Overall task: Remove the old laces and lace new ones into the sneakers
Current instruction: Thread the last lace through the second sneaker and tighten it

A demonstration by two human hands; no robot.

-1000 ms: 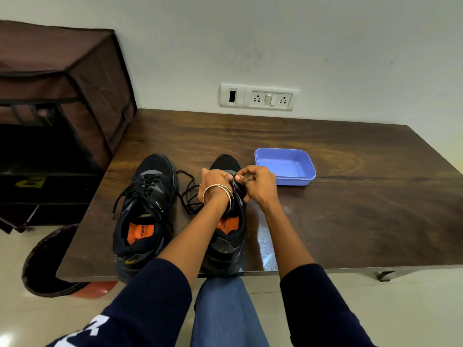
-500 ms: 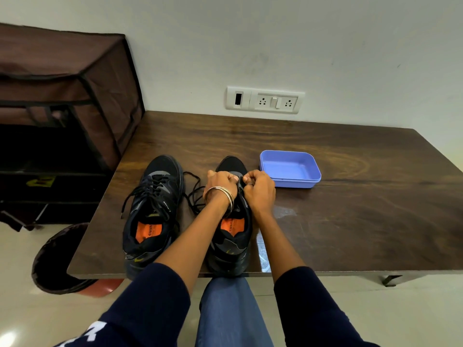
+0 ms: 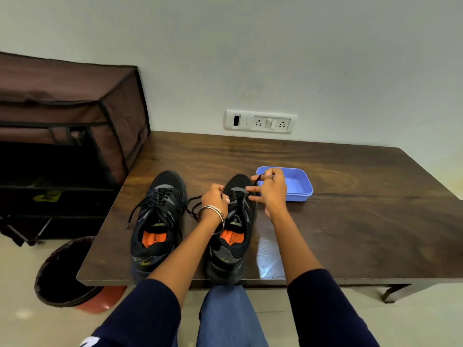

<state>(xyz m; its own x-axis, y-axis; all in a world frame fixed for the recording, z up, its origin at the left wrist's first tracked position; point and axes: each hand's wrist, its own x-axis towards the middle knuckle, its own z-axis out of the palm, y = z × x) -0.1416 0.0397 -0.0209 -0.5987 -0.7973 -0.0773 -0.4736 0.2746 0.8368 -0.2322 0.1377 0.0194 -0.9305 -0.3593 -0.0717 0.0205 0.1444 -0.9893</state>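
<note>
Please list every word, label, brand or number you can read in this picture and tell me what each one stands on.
"cush": partial black lettering on the orange insole patch of the left sneaker; the rest is cut off.
"cush": the same on the orange insole patch of the right sneaker.
Small white print on each sneaker's side: too small to read.
Yellow mark inside the fabric rack: too blurred to read.
White mark on the left sleeve: cut off.

We wear dark navy sleeves (image 3: pixel 155 306) pushed up to mid-forearm, white lettering at the frame's lower left, thin metal bangles (image 3: pixel 213 216) on the left wrist, and blue jeans (image 3: pixel 228 319).
</note>
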